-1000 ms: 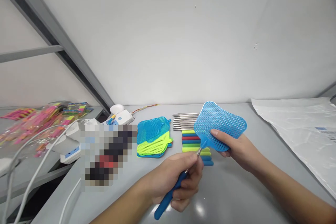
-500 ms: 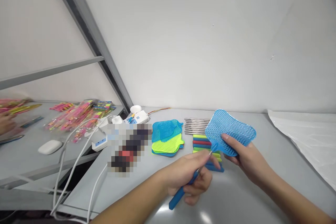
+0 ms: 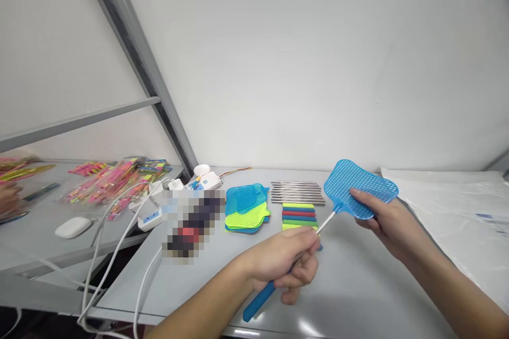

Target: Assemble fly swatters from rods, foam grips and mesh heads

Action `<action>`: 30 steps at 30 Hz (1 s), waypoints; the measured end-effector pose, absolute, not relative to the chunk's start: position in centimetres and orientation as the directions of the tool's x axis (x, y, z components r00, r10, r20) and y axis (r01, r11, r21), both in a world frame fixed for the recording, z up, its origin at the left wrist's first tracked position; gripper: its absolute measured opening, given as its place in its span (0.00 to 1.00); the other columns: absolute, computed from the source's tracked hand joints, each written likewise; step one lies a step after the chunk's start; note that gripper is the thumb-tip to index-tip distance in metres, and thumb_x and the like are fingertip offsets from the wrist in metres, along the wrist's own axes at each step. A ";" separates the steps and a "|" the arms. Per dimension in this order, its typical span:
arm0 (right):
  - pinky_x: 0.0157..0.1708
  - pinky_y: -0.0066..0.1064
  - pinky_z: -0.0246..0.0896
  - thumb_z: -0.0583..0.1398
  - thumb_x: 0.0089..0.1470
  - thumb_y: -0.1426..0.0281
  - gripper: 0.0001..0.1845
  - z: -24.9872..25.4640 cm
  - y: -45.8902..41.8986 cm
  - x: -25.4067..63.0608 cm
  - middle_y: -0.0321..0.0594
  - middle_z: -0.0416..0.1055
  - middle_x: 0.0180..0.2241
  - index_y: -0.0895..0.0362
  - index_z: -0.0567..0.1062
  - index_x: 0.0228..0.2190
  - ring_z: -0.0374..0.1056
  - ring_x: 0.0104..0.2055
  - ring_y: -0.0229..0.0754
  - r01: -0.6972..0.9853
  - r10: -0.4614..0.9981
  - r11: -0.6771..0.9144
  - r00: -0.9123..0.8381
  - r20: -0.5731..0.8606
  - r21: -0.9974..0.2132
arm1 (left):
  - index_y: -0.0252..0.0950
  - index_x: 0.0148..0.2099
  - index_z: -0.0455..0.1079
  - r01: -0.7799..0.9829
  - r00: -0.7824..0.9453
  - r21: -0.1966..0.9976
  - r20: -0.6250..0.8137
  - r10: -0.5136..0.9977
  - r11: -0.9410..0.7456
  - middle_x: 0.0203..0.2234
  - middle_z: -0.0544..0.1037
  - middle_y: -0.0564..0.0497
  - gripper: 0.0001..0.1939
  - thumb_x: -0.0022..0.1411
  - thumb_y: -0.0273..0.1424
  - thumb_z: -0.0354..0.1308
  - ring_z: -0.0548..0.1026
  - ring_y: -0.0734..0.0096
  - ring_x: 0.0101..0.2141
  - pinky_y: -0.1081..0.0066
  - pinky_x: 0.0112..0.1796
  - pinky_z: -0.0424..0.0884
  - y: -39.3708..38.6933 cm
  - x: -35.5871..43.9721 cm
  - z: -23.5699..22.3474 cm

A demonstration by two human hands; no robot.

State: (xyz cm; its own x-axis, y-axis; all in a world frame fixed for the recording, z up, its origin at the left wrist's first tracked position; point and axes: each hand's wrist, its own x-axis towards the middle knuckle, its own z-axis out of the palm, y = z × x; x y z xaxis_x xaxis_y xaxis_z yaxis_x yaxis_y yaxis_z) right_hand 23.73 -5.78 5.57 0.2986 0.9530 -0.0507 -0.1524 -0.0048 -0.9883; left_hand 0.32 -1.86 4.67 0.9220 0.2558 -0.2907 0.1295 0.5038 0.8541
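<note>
At a grey table (image 3: 358, 291), the left hand (image 3: 284, 259) clamps the blue handle (image 3: 259, 301) of a fly swatter (image 3: 326, 223), whose metal shaft (image 3: 331, 216) is probably best held straight in line with the neck (image 3: 338, 207) so that no push or pull bends it. Just beyond, to the right, the right hand (image 3: 382, 217) pinches the swatter's perforated blue head (image 3: 345, 180), thumb on top, with coloured handles (image 3: 299, 216) and, farther off, steel rods (image 3: 297, 192) to its left.

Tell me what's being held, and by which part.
A swatter: the right grip holds its blue mesh head, the left grip its metal rod and blue handle.
</note>
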 end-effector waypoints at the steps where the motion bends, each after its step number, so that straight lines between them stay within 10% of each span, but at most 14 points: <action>1: 0.19 0.29 0.40 0.64 0.54 0.61 0.24 5.8 -6.1 24.6 0.26 0.47 0.14 0.53 0.55 0.20 0.40 0.18 0.31 -0.165 0.938 0.016 0.345 -0.042 -0.986 | 0.41 0.35 0.55 0.147 0.925 0.857 -0.296 0.239 0.493 0.13 0.61 0.64 0.16 0.69 0.46 0.45 0.46 0.84 0.08 0.80 0.12 0.57 -2.2 0.2 4.6; 10: 0.18 0.29 0.41 0.61 0.55 0.55 0.24 2.9 -9.3 25.7 0.25 0.47 0.13 0.53 0.56 0.20 0.39 0.16 0.32 -0.325 0.890 0.150 0.456 -0.016 -0.934 | 0.40 0.36 0.55 0.216 0.912 0.845 -0.354 0.209 0.489 0.15 0.62 0.64 0.17 0.67 0.48 0.46 0.49 0.85 0.08 0.80 0.13 0.59 -6.1 -0.3 2.2; 18: 0.19 0.27 0.36 0.59 0.54 0.49 0.23 1.1 -13.4 20.1 0.25 0.50 0.12 0.58 0.70 0.27 0.41 0.16 0.30 -0.198 0.992 -0.107 0.040 -0.117 -0.974 | 0.40 0.35 0.55 0.143 0.895 0.901 -0.294 0.336 0.410 0.15 0.58 0.66 0.17 0.68 0.48 0.45 0.48 0.85 0.09 0.80 0.14 0.61 -9.5 2.5 1.4; 30: 0.17 0.27 0.40 0.62 0.53 0.51 0.21 3.7 -12.3 28.3 0.24 0.46 0.13 0.56 0.68 0.24 0.38 0.17 0.30 -0.293 0.958 0.087 0.286 0.000 -0.952 | 0.40 0.34 0.54 0.241 0.875 0.915 -0.349 0.335 0.322 0.16 0.55 0.66 0.17 0.69 0.48 0.44 0.45 0.85 0.11 0.80 0.13 0.62 -10.8 1.5 2.7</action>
State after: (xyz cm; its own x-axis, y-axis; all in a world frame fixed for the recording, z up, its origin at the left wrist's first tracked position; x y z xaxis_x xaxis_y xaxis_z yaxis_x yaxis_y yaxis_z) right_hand 28.34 -12.30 3.67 0.2856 0.9583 -0.0003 -0.2935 0.0872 -0.9520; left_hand 1.51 -10.75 2.71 0.8754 0.3349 -0.3486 0.2413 0.3220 0.9155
